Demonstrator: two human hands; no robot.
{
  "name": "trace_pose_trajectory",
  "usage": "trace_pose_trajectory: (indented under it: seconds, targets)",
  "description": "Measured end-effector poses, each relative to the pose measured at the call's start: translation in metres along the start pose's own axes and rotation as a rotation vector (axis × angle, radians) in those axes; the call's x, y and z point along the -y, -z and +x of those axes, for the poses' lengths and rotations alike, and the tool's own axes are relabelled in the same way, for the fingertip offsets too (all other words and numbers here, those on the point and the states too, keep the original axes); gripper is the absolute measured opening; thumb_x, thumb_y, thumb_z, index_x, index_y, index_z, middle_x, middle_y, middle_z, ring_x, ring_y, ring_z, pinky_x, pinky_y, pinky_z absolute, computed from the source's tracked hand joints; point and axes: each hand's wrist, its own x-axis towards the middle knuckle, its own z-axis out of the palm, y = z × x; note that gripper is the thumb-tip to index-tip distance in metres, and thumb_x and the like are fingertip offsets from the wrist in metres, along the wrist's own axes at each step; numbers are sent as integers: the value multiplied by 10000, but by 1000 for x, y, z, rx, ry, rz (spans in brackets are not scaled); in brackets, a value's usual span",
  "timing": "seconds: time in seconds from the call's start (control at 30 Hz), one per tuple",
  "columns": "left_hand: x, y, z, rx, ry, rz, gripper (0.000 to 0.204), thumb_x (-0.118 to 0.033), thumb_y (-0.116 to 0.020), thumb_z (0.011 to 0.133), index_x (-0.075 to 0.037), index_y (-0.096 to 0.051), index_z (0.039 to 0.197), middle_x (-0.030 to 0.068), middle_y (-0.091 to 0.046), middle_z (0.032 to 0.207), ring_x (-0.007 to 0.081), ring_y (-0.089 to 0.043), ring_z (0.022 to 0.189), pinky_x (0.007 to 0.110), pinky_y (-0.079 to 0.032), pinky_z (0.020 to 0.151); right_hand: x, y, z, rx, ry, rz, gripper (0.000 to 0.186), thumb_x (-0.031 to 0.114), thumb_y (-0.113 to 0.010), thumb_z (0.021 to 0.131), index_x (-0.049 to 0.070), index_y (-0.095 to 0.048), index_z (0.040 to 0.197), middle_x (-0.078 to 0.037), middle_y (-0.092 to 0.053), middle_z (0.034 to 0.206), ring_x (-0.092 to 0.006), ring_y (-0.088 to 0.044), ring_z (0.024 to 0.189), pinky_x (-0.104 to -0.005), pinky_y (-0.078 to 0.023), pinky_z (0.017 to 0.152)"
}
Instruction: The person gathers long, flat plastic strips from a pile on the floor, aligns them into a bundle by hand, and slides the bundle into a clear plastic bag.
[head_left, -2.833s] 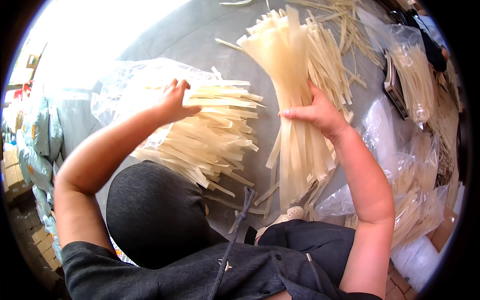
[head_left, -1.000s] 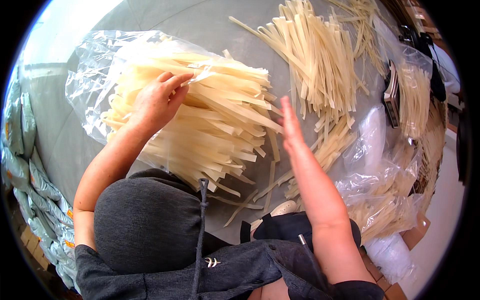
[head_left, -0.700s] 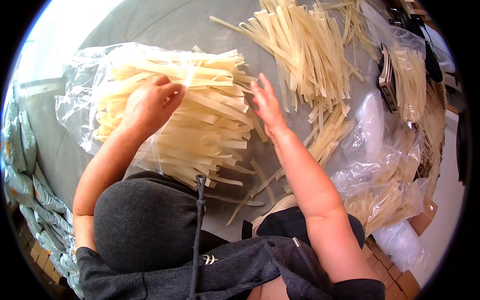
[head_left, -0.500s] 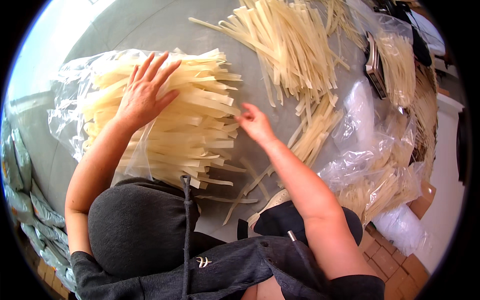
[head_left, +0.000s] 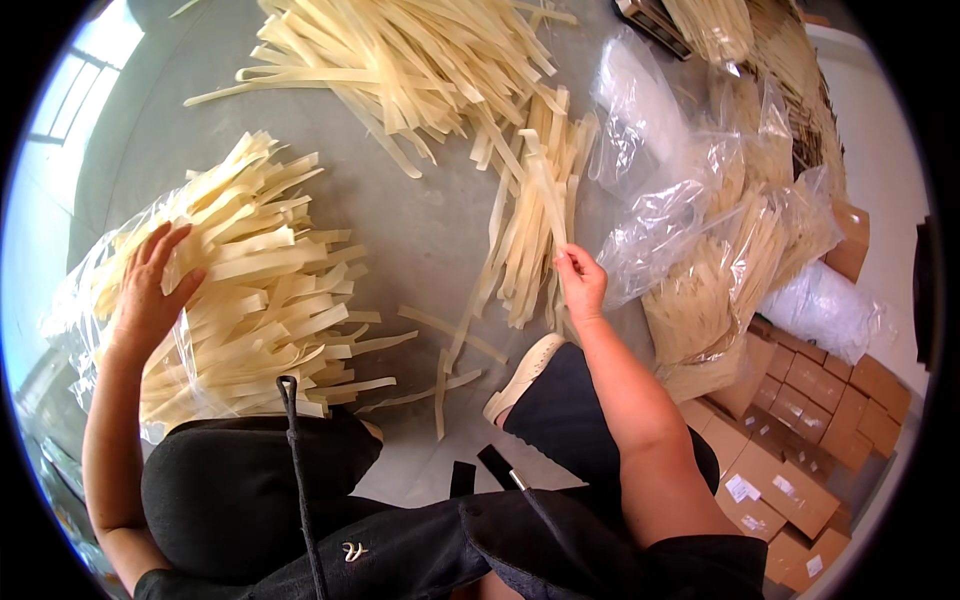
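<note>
A large bundle of pale yellow flat dried strips (head_left: 260, 265) lies on the left, its ends poking out of a clear plastic bag (head_left: 85, 285). My left hand (head_left: 147, 295) rests on it, fingers spread. To the right, my right hand (head_left: 583, 285) pinches the near end of one or more pale strips (head_left: 546, 185). These strips lie over a smaller loose pile of the same kind (head_left: 522, 240). Beyond, a bigger loose heap of strips (head_left: 400, 60) spreads across the grey floor (head_left: 400, 240).
Clear bags of strips (head_left: 700, 310) and a crumpled plastic bag (head_left: 640, 130) lie on the right. Cardboard boxes (head_left: 790, 490) are stacked behind them. A few stray strips (head_left: 455, 333) lie near my shoe (head_left: 525, 375). A dark-edged flat device (head_left: 655, 25) is at the top right.
My view has swung right. My right hand has left the edge of the bagged bundle and reached the smaller pile, taking strips between its fingers. My left hand stays on the bundle.
</note>
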Motion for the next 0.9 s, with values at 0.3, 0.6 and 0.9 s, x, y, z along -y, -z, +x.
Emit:
trace_pose_trajectory:
  seconds: [0.3, 0.6, 0.9]
  targets:
    - [-84, -5, 68, -202, -319, 13, 456, -130, -664, 862, -133, -534, 1299, 123, -434, 1444, 352, -421, 1324, 443, -360, 1093, -2, -36, 64, -99, -501, -254, 1257, 722, -705, 663, 13, -123, 1523, -285, -247, 1518, -359, -293, 1413, -394, -271, 1146]
    - [-99, -35, 42, -172, -496, -126, 307, -51, -621, 850, -95, -627, 1154, 128, -525, 1347, 350, -449, 1290, 441, -361, 1077, 35, -48, 80, 11, -427, -620, 1291, 532, -828, 579, 111, -71, 1536, -270, -462, 1302, -372, -506, 1203, -417, -440, 1019]
    - [-88, -38, 22, -214, -399, -241, 360, -28, -591, 843, -89, -593, 1197, 131, -533, 1308, 343, -493, 1221, 416, -401, 1038, 54, -92, 61, 66, -506, -564, 1489, 751, -792, 496, 176, 104, 1537, -315, -143, 1518, -400, -209, 1427, -579, -289, 1095]
